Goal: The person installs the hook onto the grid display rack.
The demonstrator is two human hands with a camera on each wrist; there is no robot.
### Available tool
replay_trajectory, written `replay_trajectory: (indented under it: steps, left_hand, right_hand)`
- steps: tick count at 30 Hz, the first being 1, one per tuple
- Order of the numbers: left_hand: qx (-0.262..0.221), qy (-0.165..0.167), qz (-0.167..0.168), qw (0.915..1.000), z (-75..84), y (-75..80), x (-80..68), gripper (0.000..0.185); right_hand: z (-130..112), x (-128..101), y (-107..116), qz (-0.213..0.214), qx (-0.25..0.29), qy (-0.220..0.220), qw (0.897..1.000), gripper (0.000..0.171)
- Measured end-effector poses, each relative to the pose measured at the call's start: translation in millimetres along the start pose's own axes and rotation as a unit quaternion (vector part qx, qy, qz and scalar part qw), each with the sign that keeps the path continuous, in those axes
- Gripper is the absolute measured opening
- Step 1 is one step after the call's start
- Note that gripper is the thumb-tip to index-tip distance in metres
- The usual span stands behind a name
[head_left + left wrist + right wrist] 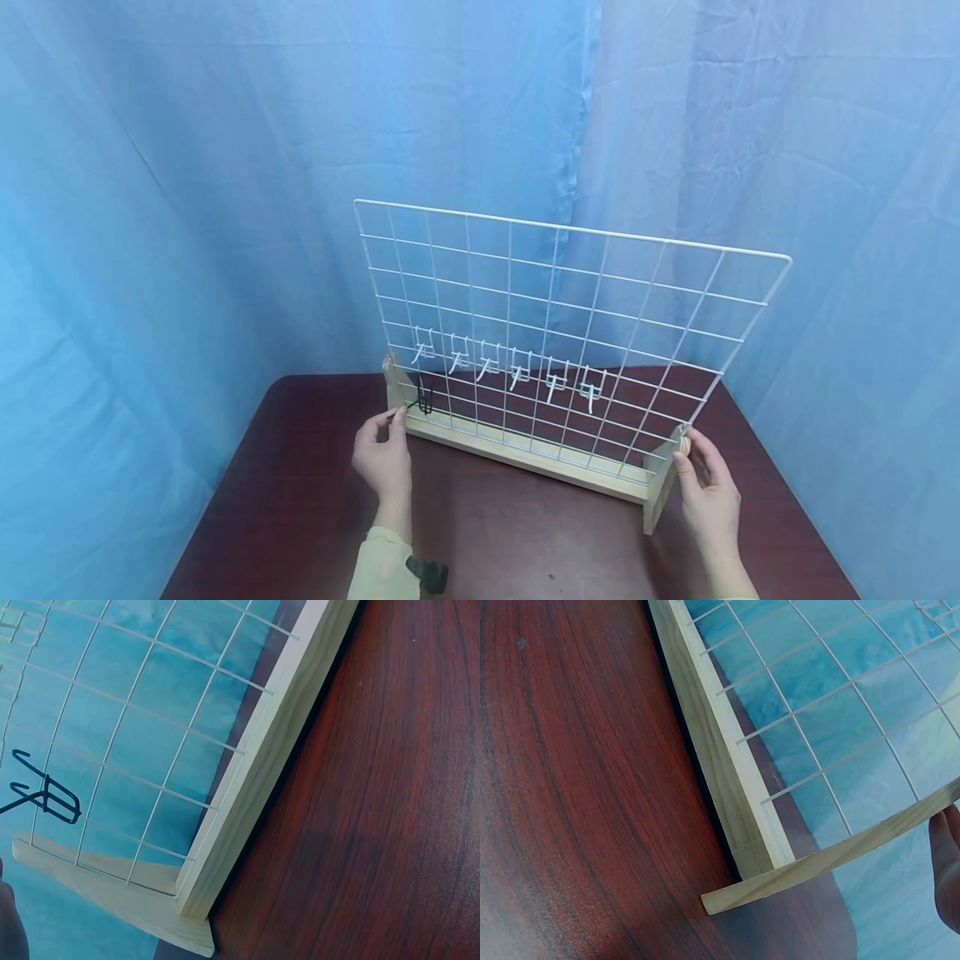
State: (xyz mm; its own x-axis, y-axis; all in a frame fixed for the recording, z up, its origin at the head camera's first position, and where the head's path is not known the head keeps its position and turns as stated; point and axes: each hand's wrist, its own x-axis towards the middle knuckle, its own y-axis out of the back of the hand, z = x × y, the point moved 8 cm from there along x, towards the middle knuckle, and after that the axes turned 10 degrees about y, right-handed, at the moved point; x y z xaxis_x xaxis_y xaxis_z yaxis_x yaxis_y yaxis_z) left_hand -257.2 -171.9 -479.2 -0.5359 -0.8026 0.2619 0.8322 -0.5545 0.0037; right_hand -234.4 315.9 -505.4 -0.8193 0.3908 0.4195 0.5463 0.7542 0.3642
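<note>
A white wire grid panel (557, 226) stands tilted in a wooden base (517, 458). My left hand (381, 457) pinches the arm of a black wire hook (425, 398) between thumb and fingertips, in front of the grid's lower left corner. In the left wrist view the hook (61, 801) overlaps the grid wires, and only a bit of the hand (10, 930) shows at the edge. At the other end, my right hand (711, 498) grips the top of the wooden side piece (658, 492). Several white hooks (555, 385) hang in a row across the grid.
The stand rests on a dark reddish wooden table (525, 550), whose rounded back edge lies behind it. Blue curtains (300, 167) hang around the back and both sides. A black strap (429, 575) is on the left sleeve.
</note>
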Motion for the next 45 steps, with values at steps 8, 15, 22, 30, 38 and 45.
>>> replay_trajectory:
  steps: [8, 15, 22, 30, 38, 45]
  left_hand:
    - [-0.012, -0.008, 0.011, 0.9998, 5.0, -5.2, 0.5, 0.01]
    - [0.0, -0.018, 0.007, 0.9998, 3.8, -13.0, 1.3, 0.011]
    - [0.011, -0.025, 0.004, 0.9996, 3.8, -18.1, 1.6, 0.01]
    - [-0.002, -0.005, -0.001, 1.0, -6.0, -23.1, 0.5, 0.011]
    - [0.018, -0.004, -0.01, 0.9998, -13.2, -21.9, -3.5, 0.011]
    - [0.026, 0.011, -0.023, 0.9993, -19.9, -22.2, -4.5, 0.01]
  right_hand:
    - [0.3, 0.3, 0.0, 0.001, 0.002, 0.002, 1.0, 0.04]
    - [0.8, 0.4, 0.3, 0.003, 0.0, 0.002, 1.0, 0.04]
    - [2.6, -0.2, 0.3, 0.005, 0.008, 0.001, 1.0, 0.04]
    - [2.6, 0.5, -0.3, 0.002, 0.007, 0.0, 1.0, 0.041]
    - [2.4, 0.8, 0.2, 0.005, 0.003, 0.006, 1.0, 0.04]
    - [1.3, 0.1, -0.1, 0.003, 0.008, 0.009, 1.0, 0.04]
